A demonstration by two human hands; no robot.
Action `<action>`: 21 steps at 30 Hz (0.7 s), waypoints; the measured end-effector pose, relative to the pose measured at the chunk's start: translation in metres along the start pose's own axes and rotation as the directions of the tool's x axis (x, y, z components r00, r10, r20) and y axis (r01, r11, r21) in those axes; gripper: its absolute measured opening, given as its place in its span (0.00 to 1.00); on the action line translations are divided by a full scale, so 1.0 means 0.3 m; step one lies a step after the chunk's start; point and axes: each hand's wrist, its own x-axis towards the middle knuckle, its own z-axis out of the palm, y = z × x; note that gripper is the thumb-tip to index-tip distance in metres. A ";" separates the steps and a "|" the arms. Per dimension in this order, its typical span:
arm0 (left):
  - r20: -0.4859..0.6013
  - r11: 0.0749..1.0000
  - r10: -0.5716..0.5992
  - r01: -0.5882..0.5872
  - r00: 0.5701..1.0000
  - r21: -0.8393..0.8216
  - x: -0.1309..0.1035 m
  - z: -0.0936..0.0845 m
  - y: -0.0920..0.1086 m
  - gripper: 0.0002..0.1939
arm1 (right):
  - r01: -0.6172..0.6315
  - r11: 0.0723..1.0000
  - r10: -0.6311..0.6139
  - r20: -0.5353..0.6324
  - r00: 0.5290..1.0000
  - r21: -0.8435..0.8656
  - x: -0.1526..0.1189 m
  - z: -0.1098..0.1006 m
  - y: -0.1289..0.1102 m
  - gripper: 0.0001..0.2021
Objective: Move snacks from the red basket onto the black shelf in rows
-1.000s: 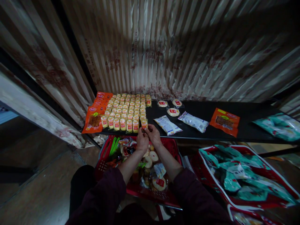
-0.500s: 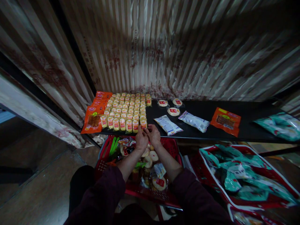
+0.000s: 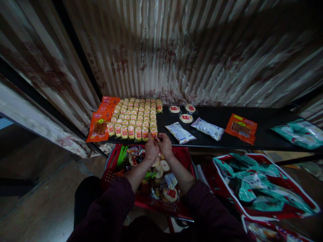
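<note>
Rows of small yellow wrapped cakes (image 3: 131, 132) stand close together on the left part of a black shelf (image 3: 214, 117). At the front right corner of these rows, my left hand (image 3: 151, 149) and my right hand (image 3: 164, 145) are side by side, their fingers closed on the lower part of one wrapped cake (image 3: 153, 131). Orange snack packets (image 3: 99, 125) overlap at the left end of the rows. To the right of the cakes lie three round wrapped biscuits (image 3: 186, 118) and two blue-and-white packets (image 3: 180, 132).
Below the shelf, a red basket (image 3: 111, 161) holds mixed snacks under my forearms. Another red basket with a white rim (image 3: 228, 193) holds green packets. An orange packet (image 3: 241, 129) and a green packet (image 3: 299, 134) lie farther right on the shelf.
The whole view has shifted slightly, with the shelf and baskets a little higher in the picture. Both hands remain at the same front corner cake.
</note>
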 end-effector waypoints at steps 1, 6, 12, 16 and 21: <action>-0.001 1.000 0.004 -0.004 1.000 0.001 0.000 0.001 0.000 0.27 | 0.001 1.000 -0.001 -0.005 1.000 -0.001 -0.001 -0.001 0.002 0.11; -0.018 0.998 0.055 -0.056 0.998 -0.030 0.005 0.005 -0.009 0.29 | -0.004 0.999 0.005 -0.031 1.000 0.032 -0.005 -0.001 0.008 0.12; -0.045 0.996 0.082 -0.084 0.996 -0.036 0.012 -0.002 -0.026 0.29 | 0.001 0.999 0.002 -0.066 0.998 0.042 -0.024 -0.006 -0.003 0.15; -0.066 0.988 0.123 -0.129 0.990 -0.086 0.010 -0.006 -0.056 0.29 | 0.011 0.996 -0.002 -0.103 0.995 0.091 -0.056 -0.046 0.004 0.16; -0.080 0.978 0.158 -0.167 0.984 -0.124 -0.041 0.027 -0.141 0.26 | -0.035 0.997 0.032 0.051 0.998 0.074 -0.157 -0.092 0.085 0.13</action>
